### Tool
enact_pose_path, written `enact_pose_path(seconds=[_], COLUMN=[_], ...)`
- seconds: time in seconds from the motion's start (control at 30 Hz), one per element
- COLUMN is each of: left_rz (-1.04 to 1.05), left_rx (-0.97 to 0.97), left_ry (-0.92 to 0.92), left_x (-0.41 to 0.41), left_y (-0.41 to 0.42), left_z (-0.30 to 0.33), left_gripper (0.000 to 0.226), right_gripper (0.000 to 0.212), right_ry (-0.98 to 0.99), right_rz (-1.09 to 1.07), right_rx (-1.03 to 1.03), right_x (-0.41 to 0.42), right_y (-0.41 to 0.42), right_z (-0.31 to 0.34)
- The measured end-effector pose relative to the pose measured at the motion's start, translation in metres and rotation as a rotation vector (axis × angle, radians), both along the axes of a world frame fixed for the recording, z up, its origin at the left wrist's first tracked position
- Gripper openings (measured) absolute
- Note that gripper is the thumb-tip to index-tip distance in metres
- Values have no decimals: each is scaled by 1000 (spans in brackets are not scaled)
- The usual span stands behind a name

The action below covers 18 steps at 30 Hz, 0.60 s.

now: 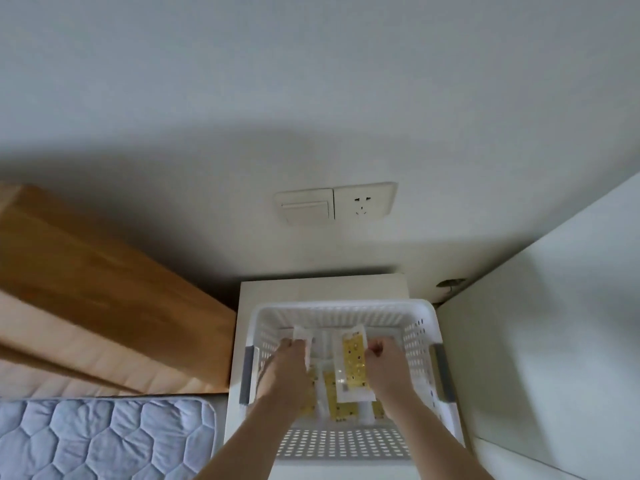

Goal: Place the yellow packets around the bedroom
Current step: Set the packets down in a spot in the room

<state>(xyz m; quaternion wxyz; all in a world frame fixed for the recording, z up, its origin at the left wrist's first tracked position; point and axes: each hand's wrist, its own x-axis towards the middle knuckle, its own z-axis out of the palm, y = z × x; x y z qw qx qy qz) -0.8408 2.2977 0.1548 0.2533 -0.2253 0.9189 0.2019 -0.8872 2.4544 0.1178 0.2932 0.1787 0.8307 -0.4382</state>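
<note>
White basket (420,318) rim encloses both packet-gripping hands (291,362)

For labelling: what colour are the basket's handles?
Grey handles on a white basket, clearest in the head view.

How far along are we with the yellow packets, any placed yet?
No placed packet is in view. Left hand holds a pale packet; right hand is beside a yellow packet over the white basket, grip unclear. More packets lie inside, all left to place.
</note>
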Motion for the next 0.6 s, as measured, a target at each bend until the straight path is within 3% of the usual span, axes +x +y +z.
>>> enact_pose_path(seconds=[0.23, 0.43, 0.6], left_rz=[129, 58, -183], left_rx=[32, -143, -223], left_ry=[14, -177, -249], left_x=[-8, -16, -11], left_y=[-3, 5, 13], left_z=[-31, -25, -42], left_gripper=[24, 39, 60], right_gripper=[20, 17, 9], right_ry=[-25, -34, -60], right_rz=[4, -25, -39], right_rx=[55, 54, 85], right_x=[-11, -10, 0], right_y=[-21, -32, -34], right_z=[-40, -38, -33])
